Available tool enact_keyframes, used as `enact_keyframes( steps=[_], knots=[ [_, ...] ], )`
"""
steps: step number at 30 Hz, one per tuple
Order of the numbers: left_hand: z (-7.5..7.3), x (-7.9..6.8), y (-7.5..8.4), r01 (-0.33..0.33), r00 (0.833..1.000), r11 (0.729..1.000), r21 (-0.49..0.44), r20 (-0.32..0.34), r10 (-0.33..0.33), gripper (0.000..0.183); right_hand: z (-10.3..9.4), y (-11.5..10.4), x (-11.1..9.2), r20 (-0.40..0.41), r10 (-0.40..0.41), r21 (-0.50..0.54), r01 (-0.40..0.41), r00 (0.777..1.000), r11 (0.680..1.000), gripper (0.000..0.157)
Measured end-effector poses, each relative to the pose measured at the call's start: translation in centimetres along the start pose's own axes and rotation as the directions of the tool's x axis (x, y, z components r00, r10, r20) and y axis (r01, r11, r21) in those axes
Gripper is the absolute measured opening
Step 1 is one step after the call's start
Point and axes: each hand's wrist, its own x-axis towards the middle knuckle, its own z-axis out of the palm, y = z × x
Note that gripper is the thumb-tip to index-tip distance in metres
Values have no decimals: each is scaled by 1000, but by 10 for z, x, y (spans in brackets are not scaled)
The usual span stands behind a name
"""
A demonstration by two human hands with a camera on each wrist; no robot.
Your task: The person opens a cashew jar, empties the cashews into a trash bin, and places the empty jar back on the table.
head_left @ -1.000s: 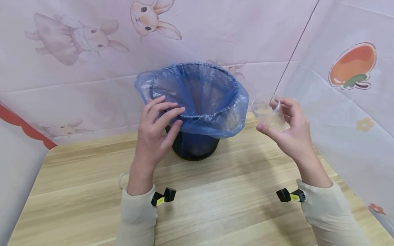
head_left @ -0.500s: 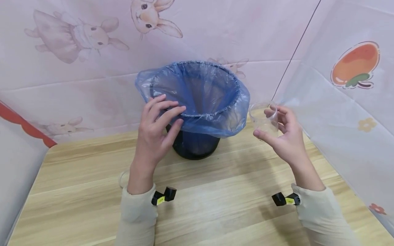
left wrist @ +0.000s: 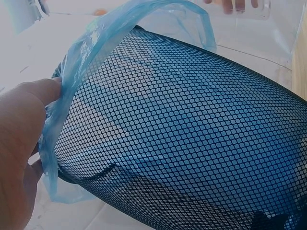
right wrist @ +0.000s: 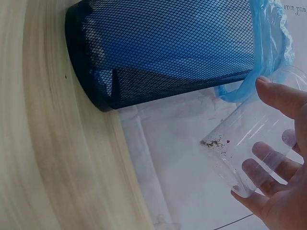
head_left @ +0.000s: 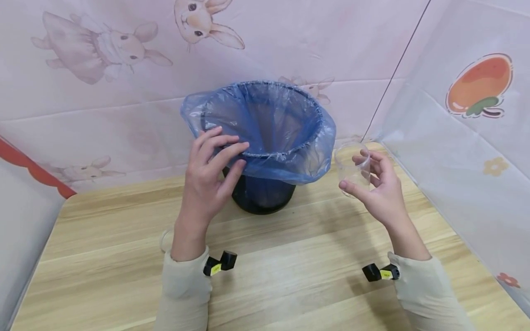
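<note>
A black mesh trash can (head_left: 265, 197) stands on the wooden table, lined with a blue plastic bag (head_left: 290, 170) folded out over its rim. My left hand (head_left: 209, 179) grips the can's near left rim through the bag; the thumb lies on the outer side in the left wrist view. To the right of the can, my right hand (head_left: 383, 193) holds a clear plastic cup (head_left: 352, 172) above the table, mouth up. In the right wrist view, small brown specks (right wrist: 216, 142) cling near the cup's bottom.
A clear round object (head_left: 166, 241) lies on the table, partly hidden by my left forearm. Behind the can rises a pink wall covering with printed rabbits (head_left: 198, 23), and another printed wall sheet (head_left: 455, 151) runs along the right side of the wooden table (head_left: 281, 276).
My right hand has moved down and slightly left with the cup, and the cup has become more upright. The left hand keeps its place on the can's rim.
</note>
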Motion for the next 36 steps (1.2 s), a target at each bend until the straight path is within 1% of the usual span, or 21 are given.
enact_keyframes(
  steps=[6, 13, 20, 26, 33, 36],
  knots=[
    [1, 0, 1, -2, 1000, 1000, -5, -10, 2, 25, 2, 8, -2, 6, 11, 4, -11, 1000, 1000, 78],
    [0, 0, 0, -4, 1000, 1000, -5, -6, 4, 25, 8, 17, -5, 12, 38, 5, -38, 999, 999, 76],
    [0, 1, 0, -10, 1000, 1000, -8, -12, 10, 25, 12, 23, -7, 32, 56, 10, -57, 998, 998, 80],
    [0, 2, 0, -9, 1000, 1000, -11, -10, 9, 24, 15, 26, -9, 42, 89, -3, -88, 995, 996, 79],
    [0, 2, 0, -8, 1000, 1000, -9, -11, 8, 25, 18, 33, -12, 41, 99, 17, -99, 994, 995, 77],
    [0, 2, 0, -7, 1000, 1000, -9, -10, 7, 25, 20, 37, -14, 39, 105, 10, -105, 994, 994, 79]
  ],
)
